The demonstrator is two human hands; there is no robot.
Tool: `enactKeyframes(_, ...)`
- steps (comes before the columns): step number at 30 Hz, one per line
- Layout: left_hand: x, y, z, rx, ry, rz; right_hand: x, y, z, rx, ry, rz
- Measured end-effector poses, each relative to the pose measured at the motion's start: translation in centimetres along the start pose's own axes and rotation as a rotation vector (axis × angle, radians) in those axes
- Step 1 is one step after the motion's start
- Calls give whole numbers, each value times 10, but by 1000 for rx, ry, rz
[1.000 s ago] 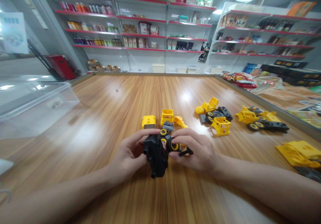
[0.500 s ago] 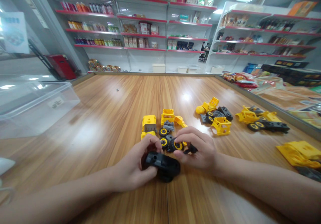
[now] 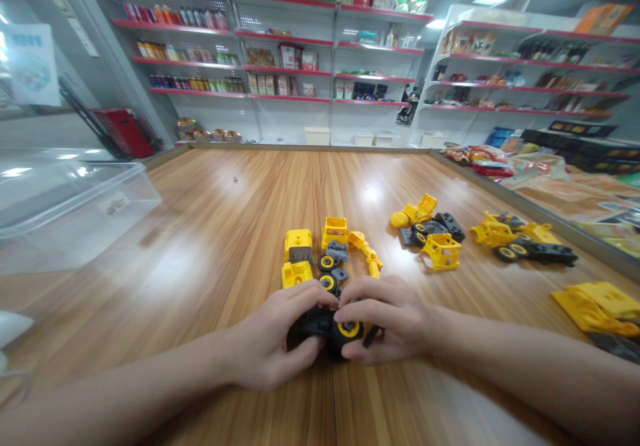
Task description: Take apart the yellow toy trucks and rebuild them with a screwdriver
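Observation:
My left hand (image 3: pixel 280 336) is closed around a black toy vehicle part (image 3: pixel 311 326), perhaps a chassis; the fingers cover much of it. Against its right side my right hand (image 3: pixel 395 316) pinches a black toy wheel (image 3: pixel 349 330) with a yellow rim. A small dark piece (image 3: pixel 371 335) shows under the right fingers, its kind unclear. Just beyond the hands lie a yellow toy cab (image 3: pixel 299 243), a yellow frame part (image 3: pixel 335 231), a yellow jointed digger arm (image 3: pixel 367 251), grey parts (image 3: pixel 337 251) and wheels with yellow rims (image 3: pixel 327 282).
Further yellow and black toy vehicle parts lie to the right: one group (image 3: pixel 441 251), another (image 3: pixel 505 234) and a yellow body (image 3: pixel 600 306) by the edge. A clear plastic bin (image 3: pixel 135 193) stands at left. Packaged goods (image 3: pixel 493 159) lie beyond the right edge; stocked shelves stand behind.
My right hand has brought the wheel from among the parts down and nearer, against the black part. My left hand has turned over the black part, and both hands are closer together.

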State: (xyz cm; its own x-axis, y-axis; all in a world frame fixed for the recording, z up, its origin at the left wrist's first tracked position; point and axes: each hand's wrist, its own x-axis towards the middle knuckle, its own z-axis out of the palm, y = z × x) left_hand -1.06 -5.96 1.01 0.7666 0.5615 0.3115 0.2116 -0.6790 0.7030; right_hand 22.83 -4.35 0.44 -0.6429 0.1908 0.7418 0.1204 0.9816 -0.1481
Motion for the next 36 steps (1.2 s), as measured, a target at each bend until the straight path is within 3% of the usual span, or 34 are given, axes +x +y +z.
enactKeyframes(8,1,-3,2,58,-35,9,-1,-1,0,-5,-3,1)
enactKeyframes(18,-1,-8,1,116,148,131,-1,1,1,-10,42,84)
enactKeyframes(26,-2,-6,0,107,236,69,-4,-1,-4,64,117,262)
enactKeyframes(32,-3,-7,1,112,287,35,-6,-5,-4,-30,162,180)
enactKeyframes(36,-3,-7,1,96,295,32,-6,-4,-4,-84,124,196)
